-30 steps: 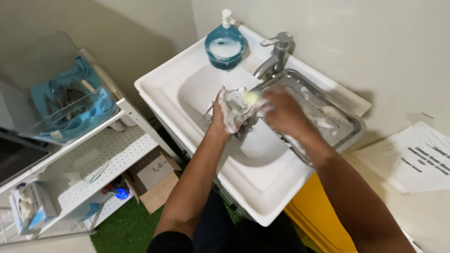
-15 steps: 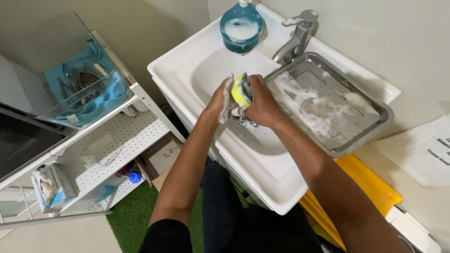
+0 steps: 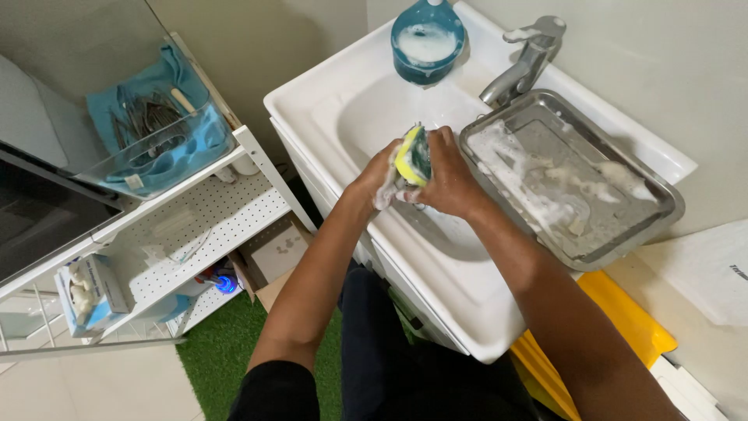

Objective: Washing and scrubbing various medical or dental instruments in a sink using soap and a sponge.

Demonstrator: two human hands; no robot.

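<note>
Over the white sink basin [image 3: 366, 117], my right hand [image 3: 448, 175] is clamped around a yellow-and-green scrubbing sponge [image 3: 411, 154], fingers wrapped tight so only its upper edge shows. My left hand [image 3: 376, 175] is closed against the sponge from the other side, foam running over the knuckles; it seems to pinch a small item between sponge and palm, though suds and fingers hide it too well for me to name it. Both hands meet just above the bowl, slightly left of the chrome tap [image 3: 523, 56].

Touching the tap's base, a stainless steel tray [image 3: 654, 222] rests across the right side of the sink, its floor smeared with lather and a few pale clumps. Judging by that, the soaping stage looks well under way and rinsing not yet done: the tray holds suds, my hands are lathered, and no water can be seen running. At the back rim stands a round blue soap dispenser [image 3: 427, 43] with foam on top.

To my left, a white perforated shelf unit [image 3: 195, 226] carries a clear tub lined with blue cloth [image 3: 156, 132] holding metal instruments, well apart from the sink. Green turf [image 3: 222, 362] covers the floor below, and a yellow board [image 3: 623, 323] leans beside the basin on my right.
</note>
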